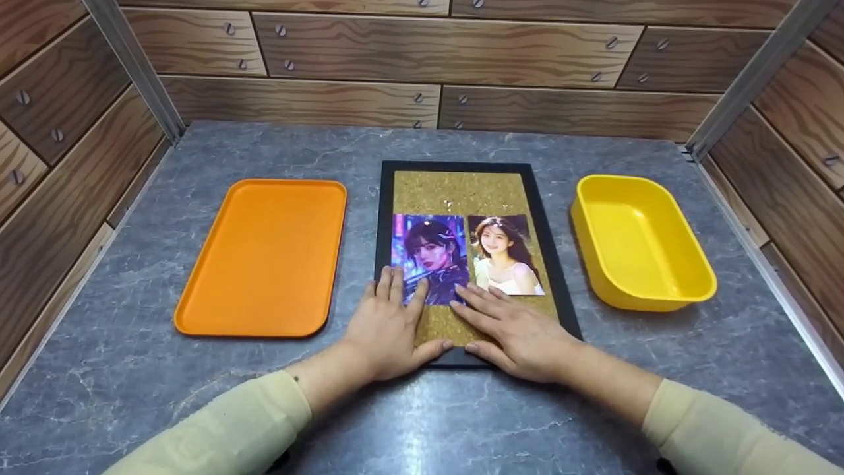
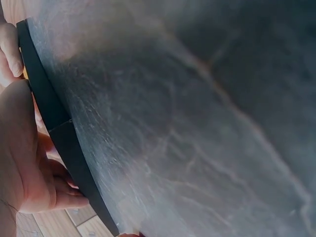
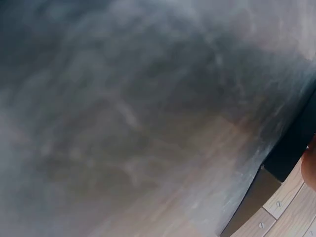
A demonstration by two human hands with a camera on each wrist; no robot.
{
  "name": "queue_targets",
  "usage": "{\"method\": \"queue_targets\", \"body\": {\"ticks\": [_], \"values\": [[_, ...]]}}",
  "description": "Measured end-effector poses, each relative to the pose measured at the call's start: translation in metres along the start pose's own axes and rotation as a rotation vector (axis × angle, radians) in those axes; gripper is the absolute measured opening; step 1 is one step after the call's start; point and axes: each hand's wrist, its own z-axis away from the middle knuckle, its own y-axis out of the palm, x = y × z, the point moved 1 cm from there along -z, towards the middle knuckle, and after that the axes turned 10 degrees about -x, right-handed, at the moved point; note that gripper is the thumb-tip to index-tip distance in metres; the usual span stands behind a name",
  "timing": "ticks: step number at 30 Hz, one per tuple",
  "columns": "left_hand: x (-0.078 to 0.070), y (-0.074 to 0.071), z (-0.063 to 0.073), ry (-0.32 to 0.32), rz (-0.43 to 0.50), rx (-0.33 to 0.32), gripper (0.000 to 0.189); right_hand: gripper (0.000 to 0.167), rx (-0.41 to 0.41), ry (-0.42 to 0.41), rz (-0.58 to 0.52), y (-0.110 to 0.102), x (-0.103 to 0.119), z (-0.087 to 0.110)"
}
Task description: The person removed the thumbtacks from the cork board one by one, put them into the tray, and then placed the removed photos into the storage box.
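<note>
Brown framed board [image 1: 455, 188] lies on the worktop [image 1: 409, 422] under left hand [image 1: 389, 330] and right hand [image 1: 524, 333]. Their grip is spread flat, clamped on nothing; even pressure should keep purple photo [image 1: 432, 254] and bright photo [image 1: 506, 257] from sliding. Orange tray [image 1: 264, 257] and yellow basin [image 1: 636, 251] flank it.

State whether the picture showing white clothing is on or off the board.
On: the picture lies inside the black frame, brown board showing above and below.
</note>
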Motion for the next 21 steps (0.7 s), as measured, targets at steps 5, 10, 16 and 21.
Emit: {"method": "queue_targets", "body": {"ticks": [5,10,16,21], "values": [[0.0,-0.001,0.001,-0.006,0.019,-0.005,0.105,0.061,-0.03,-0.017,-0.013,0.004,0.0,0.002],[0.001,-0.002,0.002,-0.002,0.021,-0.001,0.105,0.059,-0.066,-0.028,-0.01,0.006,-0.001,0.003],[0.004,-0.001,0.002,0.001,0.039,-0.01,0.105,0.059,-0.078,-0.029,-0.017,0.009,-0.001,0.004],[0.011,-0.001,0.003,0.011,0.092,-0.037,0.104,0.059,-0.075,-0.019,-0.03,0.009,-0.001,0.004]]}}
